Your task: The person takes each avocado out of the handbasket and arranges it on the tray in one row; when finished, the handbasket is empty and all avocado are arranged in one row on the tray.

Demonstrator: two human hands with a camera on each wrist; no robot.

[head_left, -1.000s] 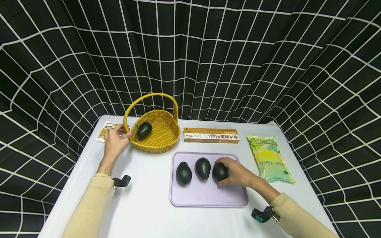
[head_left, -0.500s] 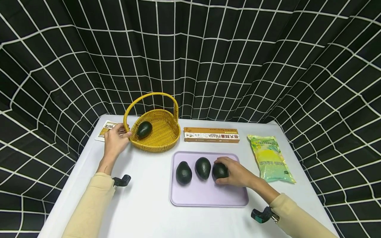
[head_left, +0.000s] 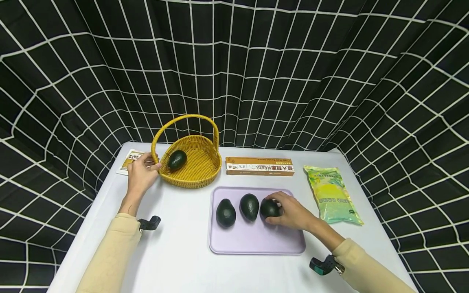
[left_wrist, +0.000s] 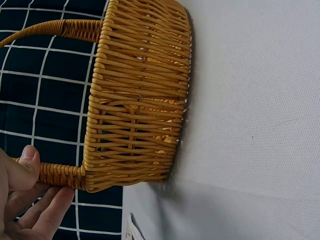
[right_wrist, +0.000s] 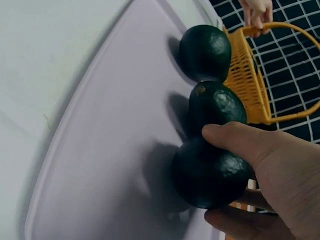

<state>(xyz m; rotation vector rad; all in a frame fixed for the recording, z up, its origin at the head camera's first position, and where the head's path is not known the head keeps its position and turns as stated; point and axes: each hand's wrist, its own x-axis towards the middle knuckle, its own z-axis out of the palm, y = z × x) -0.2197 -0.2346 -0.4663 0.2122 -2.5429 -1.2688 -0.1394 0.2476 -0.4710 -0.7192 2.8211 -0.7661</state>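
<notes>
My left hand (head_left: 143,173) pinches the foot of the handle of a yellow wicker basket (left_wrist: 140,100), thumb on one side and fingers on the other. One dark green avocado (head_left: 177,160) lies inside the basket, toward its left wall. On a lilac tray (head_left: 253,242) my right hand (head_left: 291,211) grips the rightmost avocado (right_wrist: 210,172), the thumb on one side of it and fingertips on the other. Two more avocados share the tray: a middle one (head_left: 250,206), close beside the gripped one, and a left one (head_left: 226,213).
Behind the tray lies a long pasta box (head_left: 260,166). A yellow-green bag (head_left: 331,195) is at the right of the white table (head_left: 176,252). Beyond my left hand, a flat packet (head_left: 129,160) shows partly. A black gridded curtain (head_left: 234,73) surrounds the table.
The avocado at my right hand has shifted slightly to the left and away from me, and the hand's fingers have moved a little with it. My left hand and the basket look unchanged.
</notes>
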